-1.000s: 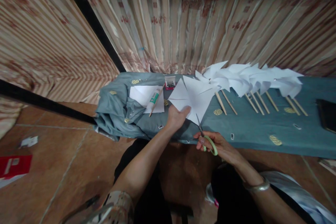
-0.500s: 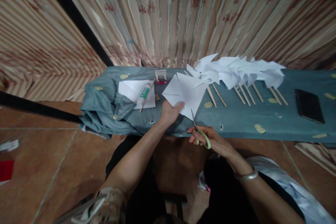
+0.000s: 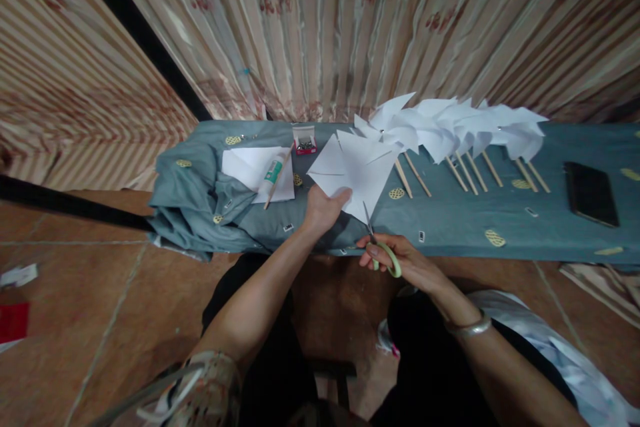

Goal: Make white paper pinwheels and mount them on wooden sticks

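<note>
A square sheet of white paper [image 3: 354, 167] with slits running in from its corners is gripped at its near left edge by my left hand [image 3: 324, 208], thumb on top. My right hand [image 3: 387, 255] is closed round the pale green handles of a pair of scissors [image 3: 371, 235]. The scissor blades point up and away from me, at the paper's near corner. Behind the sheet lies a row of white paper pinwheels [image 3: 450, 125] on wooden sticks, overlapping one another.
A green-blue cloth [image 3: 450, 227] covers the narrow table. Left of the paper lie more white sheets [image 3: 240, 161], a glue stick [image 3: 273, 170], a wooden stick [image 3: 270, 195] and a small red box of pins [image 3: 305, 145]. A black phone [image 3: 591, 193] rests at the right. Striped curtains [image 3: 320, 27] hang behind.
The scissor blades sit slightly further into the paper's near corner. Both hands keep their holds; the whole view has shifted a little.
</note>
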Motion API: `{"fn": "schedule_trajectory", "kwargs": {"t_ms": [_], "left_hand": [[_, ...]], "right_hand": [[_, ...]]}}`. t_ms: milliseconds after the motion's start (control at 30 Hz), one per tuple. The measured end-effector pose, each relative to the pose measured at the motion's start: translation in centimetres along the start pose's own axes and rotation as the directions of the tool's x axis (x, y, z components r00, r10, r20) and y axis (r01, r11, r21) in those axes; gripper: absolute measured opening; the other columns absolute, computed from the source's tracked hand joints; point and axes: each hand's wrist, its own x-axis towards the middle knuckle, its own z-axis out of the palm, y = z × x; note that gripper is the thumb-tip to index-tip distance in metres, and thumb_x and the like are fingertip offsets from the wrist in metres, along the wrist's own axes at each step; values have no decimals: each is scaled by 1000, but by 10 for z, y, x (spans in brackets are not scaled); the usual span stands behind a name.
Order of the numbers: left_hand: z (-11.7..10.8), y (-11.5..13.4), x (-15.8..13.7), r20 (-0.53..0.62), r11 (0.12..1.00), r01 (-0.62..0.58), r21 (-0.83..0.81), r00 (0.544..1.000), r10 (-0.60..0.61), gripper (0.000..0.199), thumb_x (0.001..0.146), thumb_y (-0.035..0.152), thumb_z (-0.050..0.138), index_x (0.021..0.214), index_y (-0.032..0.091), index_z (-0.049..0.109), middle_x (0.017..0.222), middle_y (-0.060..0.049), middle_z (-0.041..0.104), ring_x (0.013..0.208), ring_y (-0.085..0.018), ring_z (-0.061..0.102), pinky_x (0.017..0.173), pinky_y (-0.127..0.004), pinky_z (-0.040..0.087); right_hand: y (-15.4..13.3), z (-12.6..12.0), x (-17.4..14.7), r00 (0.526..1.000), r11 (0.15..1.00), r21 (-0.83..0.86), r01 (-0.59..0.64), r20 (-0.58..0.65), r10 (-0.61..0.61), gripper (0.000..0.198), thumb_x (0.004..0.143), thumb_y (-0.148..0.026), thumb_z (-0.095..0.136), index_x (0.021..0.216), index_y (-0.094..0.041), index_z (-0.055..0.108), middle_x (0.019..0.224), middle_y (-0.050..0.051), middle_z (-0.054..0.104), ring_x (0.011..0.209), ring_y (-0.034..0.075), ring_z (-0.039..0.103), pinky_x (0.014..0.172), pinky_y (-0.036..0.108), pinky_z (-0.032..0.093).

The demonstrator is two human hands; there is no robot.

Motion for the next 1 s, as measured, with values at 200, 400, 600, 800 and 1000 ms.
{"fn": "schedule_trajectory", "kwargs": {"t_ms": [200, 400, 600, 800, 1000], "left_hand": [[-2, 0, 0, 0, 1000, -16, 20, 1000, 16, 19, 68, 18, 72, 85, 11, 70, 88, -9, 75, 82, -21, 69, 83, -35, 55], [-3, 3, 0, -13, 1000, 2, 1, 1000, -2, 20, 67, 18, 72, 86, 11, 71, 89, -9, 75, 83, -22, 69, 83, -35, 55], [-3, -1, 2, -21, 1000, -3, -21, 1000, 2, 22, 67, 18, 73, 88, 11, 71, 92, -10, 75, 85, -22, 70, 85, -35, 54], [-2, -2, 2, -22, 1000, -3, -31, 1000, 3, 22, 67, 19, 72, 87, 11, 71, 90, -9, 75, 84, -22, 69, 83, -34, 55], [-3, -5, 3, -23, 999, -25, -20, 999, 24, 23, 67, 20, 72, 88, 11, 70, 91, -9, 75, 84, -22, 69, 83, -35, 55]], "right_hand": [[1, 1, 1, 1000, 1000, -6, 23, -2, -23, 54, 69, -69, 67, 86, -18, 63, 73, 2, 65, 64, 12, 59, 58, 25, 47], [-1, 2, 0, 999, 999, -23, 36, -6, -36, 56, 68, -71, 66, 84, -17, 62, 66, 1, 63, 57, 10, 54, 54, 24, 43], [-1, 3, 0, 1000, 1000, 10, 20, -15, -20, 55, 64, -70, 70, 82, -18, 63, 63, 0, 62, 56, 10, 54, 53, 23, 43], [-2, 3, -1, 1000, 1000, 12, 4, -26, -4, 55, 63, -69, 71, 82, -18, 63, 62, -1, 62, 54, 10, 54, 52, 23, 43], [-3, 4, 0, 999, 999, 46, -17, -34, 19, 56, 59, -68, 74, 80, -17, 63, 58, -2, 61, 51, 9, 53, 50, 22, 41]]}}
